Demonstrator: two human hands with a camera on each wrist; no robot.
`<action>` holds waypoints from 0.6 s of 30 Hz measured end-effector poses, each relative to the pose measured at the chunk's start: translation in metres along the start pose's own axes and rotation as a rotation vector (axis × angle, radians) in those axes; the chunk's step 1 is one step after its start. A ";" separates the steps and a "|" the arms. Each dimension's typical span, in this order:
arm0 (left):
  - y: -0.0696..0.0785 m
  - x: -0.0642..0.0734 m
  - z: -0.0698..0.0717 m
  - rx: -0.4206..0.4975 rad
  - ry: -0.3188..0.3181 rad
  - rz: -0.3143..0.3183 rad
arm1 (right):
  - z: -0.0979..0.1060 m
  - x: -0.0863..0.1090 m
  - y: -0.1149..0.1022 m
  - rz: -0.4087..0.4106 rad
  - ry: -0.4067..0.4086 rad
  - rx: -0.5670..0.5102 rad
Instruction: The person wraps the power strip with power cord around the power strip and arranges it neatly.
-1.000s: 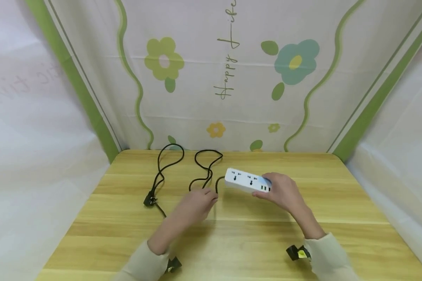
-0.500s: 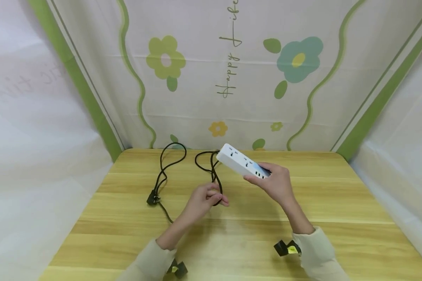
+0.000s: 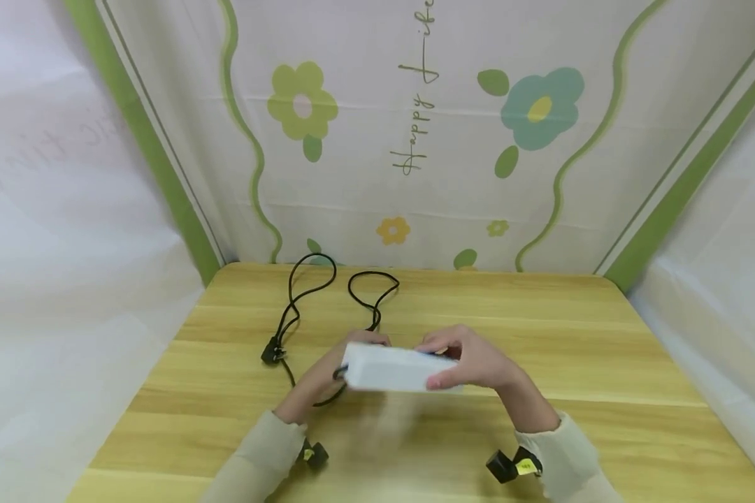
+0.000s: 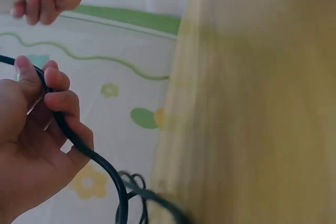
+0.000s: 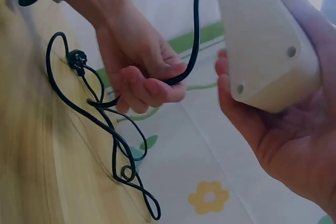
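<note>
My right hand (image 3: 478,360) grips one end of a white power strip (image 3: 386,368), raised over the table and tipped so its plain side faces the head camera. Seen from the right wrist, the strip's underside (image 5: 252,35) shows small round holes. Partly hidden behind the strip in the head view, my left hand (image 4: 42,129) pinches the black power cord (image 4: 79,142) between thumb and curled fingers. The cord's plug (image 3: 273,351) lies on the table to the left, beside one loop of cord (image 3: 314,288). Another loop (image 3: 372,274) lies farther back, beyond the left hand.
A wooden table (image 3: 541,314) spans the space below. Behind it hangs a white curtain (image 3: 377,105) with printed flowers, and white cloth walls rise on both sides. Small black devices (image 3: 509,466) are strapped at both wrists.
The right hand has brought the power strip left and nearer, turning its socket face out of sight. The left hand has gathered the cord and now sits partly behind the strip.
</note>
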State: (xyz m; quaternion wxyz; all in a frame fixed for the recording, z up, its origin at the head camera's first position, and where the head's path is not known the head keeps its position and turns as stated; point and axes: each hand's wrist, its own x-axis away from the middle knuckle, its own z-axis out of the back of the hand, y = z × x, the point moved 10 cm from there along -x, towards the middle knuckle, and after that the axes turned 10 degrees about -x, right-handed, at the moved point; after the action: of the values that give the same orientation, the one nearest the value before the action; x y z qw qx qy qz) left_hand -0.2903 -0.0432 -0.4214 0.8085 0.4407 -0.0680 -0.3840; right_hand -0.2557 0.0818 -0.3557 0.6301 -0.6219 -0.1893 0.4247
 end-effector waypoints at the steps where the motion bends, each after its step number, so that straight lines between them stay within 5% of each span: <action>1: -0.001 0.000 0.005 -0.060 0.018 0.005 | -0.007 0.000 0.001 0.003 -0.051 0.025; 3: 0.006 -0.002 0.017 -0.217 0.050 -0.019 | -0.017 -0.003 0.004 -0.008 -0.124 0.095; 9: 0.027 0.008 0.050 -0.476 0.160 0.085 | -0.031 -0.007 0.025 -0.127 -0.184 0.355; 18: 0.067 0.019 0.065 -0.746 0.283 0.100 | -0.005 -0.004 0.053 -0.371 0.027 0.604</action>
State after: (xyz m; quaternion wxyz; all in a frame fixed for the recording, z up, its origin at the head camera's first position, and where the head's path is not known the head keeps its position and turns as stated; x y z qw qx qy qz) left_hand -0.2682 -0.0783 -0.3350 0.9321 0.1615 0.1670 -0.2780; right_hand -0.2704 0.0685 -0.4051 0.8545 -0.3680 -0.1564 0.3316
